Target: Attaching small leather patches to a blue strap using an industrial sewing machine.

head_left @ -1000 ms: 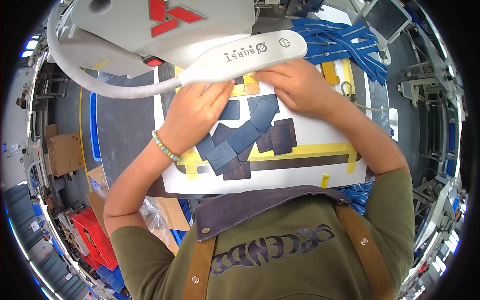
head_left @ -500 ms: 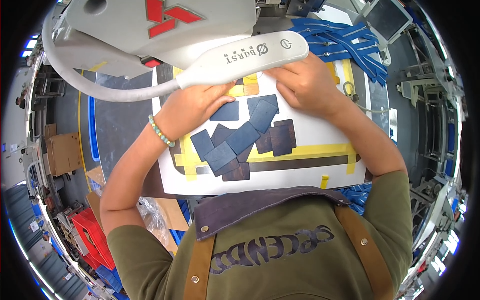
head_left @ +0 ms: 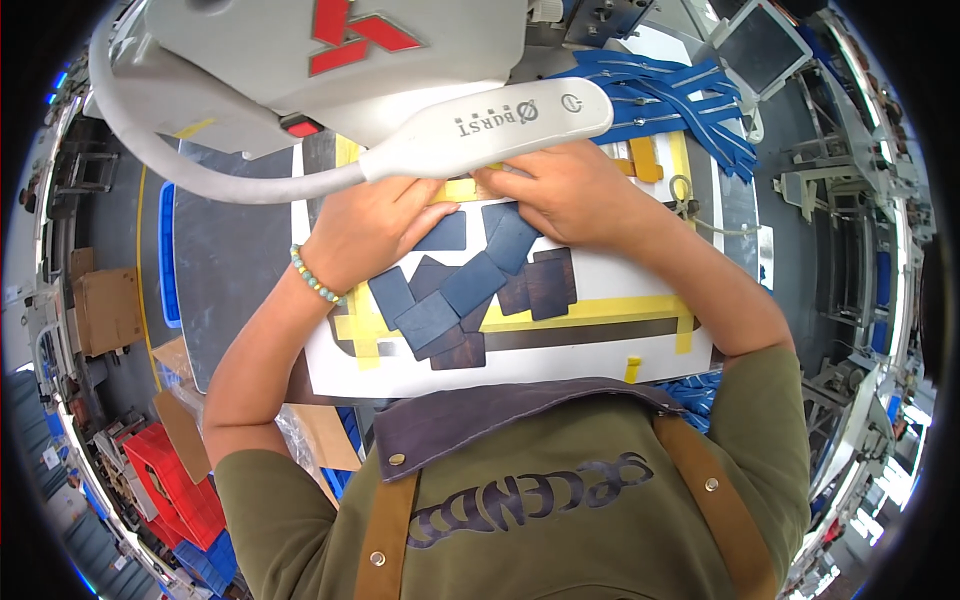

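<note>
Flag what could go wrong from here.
The left hand lies close to the overlapping dark rectangular patches and might nudge them out of place. The white gooseneck lamp hides part of that hand and of the right hand in this view, so a slip there could go unseen.

worn on the person's head, left one of two side-by-side wide fisheye cameras. looking steeply down, upright and unmirrored, past the olive-green cloth shirt (head_left: 560, 560), very near at the lower centre of the frame, to the bare left hand (head_left: 362, 228) and bare right hand (head_left: 578, 195) in the upper middle. facing forward to the bulky pale grey machine head (head_left: 235, 75) at the upper left. bending straight edges toward the rim.
</note>
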Available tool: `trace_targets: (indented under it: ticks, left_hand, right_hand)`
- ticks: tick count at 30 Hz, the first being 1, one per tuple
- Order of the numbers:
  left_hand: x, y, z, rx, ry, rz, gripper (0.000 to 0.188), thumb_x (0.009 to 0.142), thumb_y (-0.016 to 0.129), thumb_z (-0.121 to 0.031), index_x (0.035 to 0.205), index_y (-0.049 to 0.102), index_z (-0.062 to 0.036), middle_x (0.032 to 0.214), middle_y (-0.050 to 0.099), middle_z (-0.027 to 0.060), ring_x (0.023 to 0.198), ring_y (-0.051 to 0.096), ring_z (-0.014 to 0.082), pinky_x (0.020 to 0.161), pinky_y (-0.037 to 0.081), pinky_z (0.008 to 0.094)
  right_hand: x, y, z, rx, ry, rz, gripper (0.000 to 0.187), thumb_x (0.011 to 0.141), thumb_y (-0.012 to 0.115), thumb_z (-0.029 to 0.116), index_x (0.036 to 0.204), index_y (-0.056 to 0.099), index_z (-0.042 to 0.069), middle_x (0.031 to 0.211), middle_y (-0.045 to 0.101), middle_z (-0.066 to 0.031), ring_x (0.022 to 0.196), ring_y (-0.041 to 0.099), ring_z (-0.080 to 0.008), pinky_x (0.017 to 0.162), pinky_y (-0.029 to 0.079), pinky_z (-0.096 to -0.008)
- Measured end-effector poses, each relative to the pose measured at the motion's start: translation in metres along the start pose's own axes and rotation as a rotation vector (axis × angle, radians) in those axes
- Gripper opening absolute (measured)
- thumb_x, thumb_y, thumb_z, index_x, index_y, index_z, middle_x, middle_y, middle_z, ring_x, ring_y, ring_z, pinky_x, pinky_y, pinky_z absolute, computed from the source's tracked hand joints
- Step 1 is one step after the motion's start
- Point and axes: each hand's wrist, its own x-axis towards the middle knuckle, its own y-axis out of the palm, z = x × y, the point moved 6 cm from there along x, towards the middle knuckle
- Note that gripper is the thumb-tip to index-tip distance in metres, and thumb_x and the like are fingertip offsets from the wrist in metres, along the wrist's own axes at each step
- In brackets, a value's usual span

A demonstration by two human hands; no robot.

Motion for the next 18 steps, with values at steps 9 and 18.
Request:
trace_targets:
  ticks: [9, 18]
  left_hand:
    - [0.002, -0.003, 0.001, 0.0, 0.036, 0.026, 0.039, 0.084, 0.083, -0.017, 0.119, 0.073, -0.0012, 0.131, 0.071, 0.0083, 0.116, 0.069, 0.0263, 0.097, 0.056, 0.0391]
    - [-0.001, -0.018, -0.004, 0.045, 0.161, -0.183, 0.027, 0.084, 0.082, -0.009, 0.109, 0.076, -0.0016, 0.116, 0.077, 0.009, 0.099, 0.075, 0.0234, 0.08, 0.058, 0.0337]
  right_hand:
    - [-0.005, -0.038, -0.018, -0.022, -0.018, -0.056, 0.03, 0.085, 0.069, 0.007, 0.115, 0.076, 0.01, 0.125, 0.072, -0.006, 0.117, 0.065, -0.0258, 0.096, 0.053, -0.042]
    - [-0.028, -0.102, -0.083, -0.402, 0.278, -0.146, 0.019, 0.099, 0.068, 0.018, 0.112, 0.08, 0.01, 0.112, 0.077, -0.0081, 0.104, 0.072, -0.0279, 0.092, 0.058, -0.0379]
